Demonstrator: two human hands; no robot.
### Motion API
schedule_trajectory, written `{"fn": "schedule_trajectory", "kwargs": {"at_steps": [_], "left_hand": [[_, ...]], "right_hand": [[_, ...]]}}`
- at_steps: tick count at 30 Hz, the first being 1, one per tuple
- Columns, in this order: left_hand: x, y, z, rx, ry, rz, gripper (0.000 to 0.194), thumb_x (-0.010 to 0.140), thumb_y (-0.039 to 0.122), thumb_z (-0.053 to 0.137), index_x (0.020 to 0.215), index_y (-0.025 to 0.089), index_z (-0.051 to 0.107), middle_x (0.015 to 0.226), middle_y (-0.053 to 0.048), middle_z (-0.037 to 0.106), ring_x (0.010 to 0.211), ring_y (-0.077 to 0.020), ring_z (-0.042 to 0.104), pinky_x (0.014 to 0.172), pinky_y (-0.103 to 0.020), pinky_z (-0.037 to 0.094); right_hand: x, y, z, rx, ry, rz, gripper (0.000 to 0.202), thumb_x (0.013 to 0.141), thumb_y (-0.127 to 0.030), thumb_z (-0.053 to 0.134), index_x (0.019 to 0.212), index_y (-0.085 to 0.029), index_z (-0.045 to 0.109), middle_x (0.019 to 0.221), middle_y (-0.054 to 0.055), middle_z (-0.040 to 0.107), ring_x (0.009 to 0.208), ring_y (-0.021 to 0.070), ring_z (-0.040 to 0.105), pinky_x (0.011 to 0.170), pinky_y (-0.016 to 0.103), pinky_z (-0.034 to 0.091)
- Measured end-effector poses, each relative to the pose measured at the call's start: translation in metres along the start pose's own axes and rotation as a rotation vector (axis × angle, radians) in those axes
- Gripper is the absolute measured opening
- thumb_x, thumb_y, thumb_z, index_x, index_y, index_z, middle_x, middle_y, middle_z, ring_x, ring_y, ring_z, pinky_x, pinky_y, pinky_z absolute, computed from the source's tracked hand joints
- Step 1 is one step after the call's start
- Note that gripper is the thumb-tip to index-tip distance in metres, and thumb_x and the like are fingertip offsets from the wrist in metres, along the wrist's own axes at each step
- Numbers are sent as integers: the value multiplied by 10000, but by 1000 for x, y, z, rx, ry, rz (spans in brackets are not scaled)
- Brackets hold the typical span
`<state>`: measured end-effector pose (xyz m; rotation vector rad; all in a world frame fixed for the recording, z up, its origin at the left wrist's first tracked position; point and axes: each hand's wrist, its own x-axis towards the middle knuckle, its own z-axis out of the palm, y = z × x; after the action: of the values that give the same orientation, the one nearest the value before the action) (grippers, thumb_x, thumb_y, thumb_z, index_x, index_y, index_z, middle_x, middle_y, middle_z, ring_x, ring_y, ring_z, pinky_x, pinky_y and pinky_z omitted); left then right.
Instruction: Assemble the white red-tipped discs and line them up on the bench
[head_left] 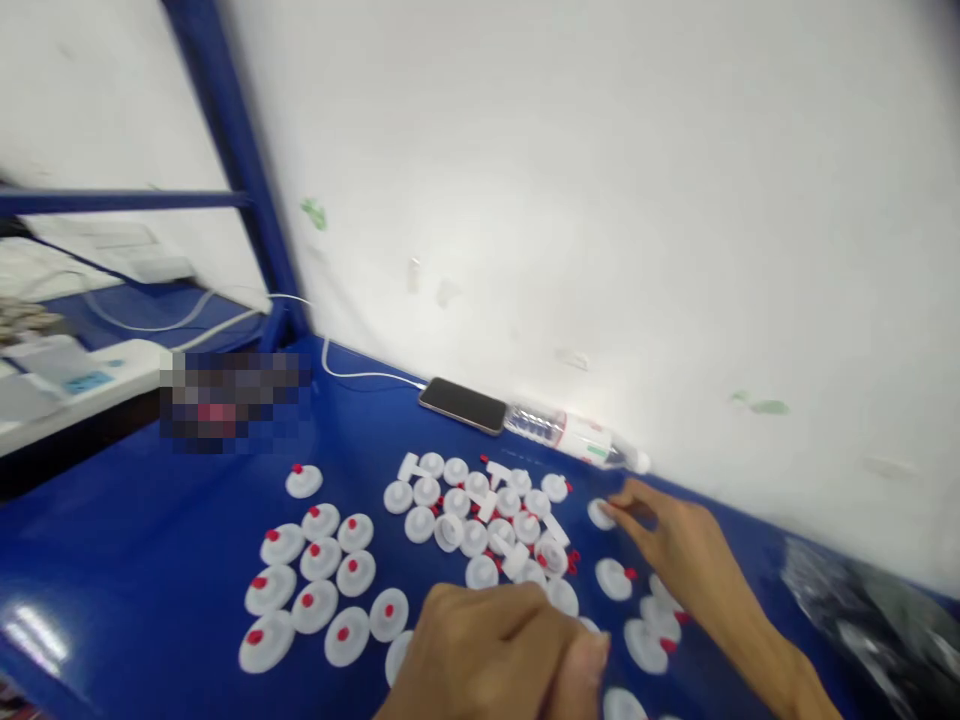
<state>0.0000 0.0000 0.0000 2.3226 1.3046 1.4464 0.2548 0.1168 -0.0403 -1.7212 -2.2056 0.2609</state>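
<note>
While your right hand (679,540) reaches out past the pile, its thumb and forefinger look pinched together at the edge of a small white disc (597,515), there on the blue tabletop (360,415) near the wall; a touch of red shows by the fingertips, though it's too small to say what you're gripping there; your left hand (499,650) looms nearest the camera, fingers curled in, tips out of sight, so whether it holds anything I can't tell!

Over on your left, the capped discs (315,606) are spread in loose rows, about a dozen in view, nearly every one showing a red knob; those look done; out to your right, a smaller lot of red-tipped discs (614,579) lies by your forearm, and I'd judge these done too, though the arm hides part of them.

Now the middle, and here's what's left: a crowded cluster of plain discs (473,538), most with no knob to be seen, loose red bits (574,562) scattered among them and white T-shaped pieces (516,560) lying across; your left hand covers the near edge, so no full count; call it well under way, perhaps around halfway, with plenty waiting!
</note>
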Motion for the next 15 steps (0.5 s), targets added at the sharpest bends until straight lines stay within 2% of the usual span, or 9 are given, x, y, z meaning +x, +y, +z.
{"fn": "schedule_trajectory", "kwargs": {"at_steps": [3,5,8,10,12,15], "left_hand": [[18,4,-2,81,26,59,311,948,131,471,659,205,560,535,51,557,409,-88,511,420,-281,319],[30,4,-10,115,39,84,284,911,122,505,642,201,552,532,47,542,419,-90,504,416,-290,286],[52,-2,-34,131,-64,65,305,937,197,493,639,196,559,569,19,571,484,-111,525,452,-284,313],[71,-12,-56,144,-86,5,355,972,211,456,634,184,563,600,16,585,493,-94,475,502,-263,340],[94,-26,-78,242,-9,-13,365,978,225,462,642,170,595,600,24,576,511,-87,435,547,-261,326],[131,-53,-108,306,160,-91,387,973,283,473,673,156,683,585,23,576,531,-91,440,596,-270,317]], "right_hand": [[3,10,9,50,-60,38,190,892,-466,578,843,-289,625,890,-5,791,859,271,757,710,327,525],[6,14,11,89,-92,64,187,883,-471,571,910,-304,650,915,-3,792,880,262,754,763,336,542],[8,12,6,101,-66,84,303,851,-507,605,1074,-314,671,977,13,789,899,274,748,824,369,551],[8,6,-4,74,-7,76,369,849,-546,608,1128,-313,673,1020,21,784,933,290,741,850,394,548],[8,-5,-16,49,44,43,337,895,-538,559,1099,-304,690,1047,25,781,968,293,733,862,399,542],[11,-27,-28,58,51,-65,307,972,-439,478,1063,-257,708,1102,51,774,1004,272,725,880,376,532]]}}
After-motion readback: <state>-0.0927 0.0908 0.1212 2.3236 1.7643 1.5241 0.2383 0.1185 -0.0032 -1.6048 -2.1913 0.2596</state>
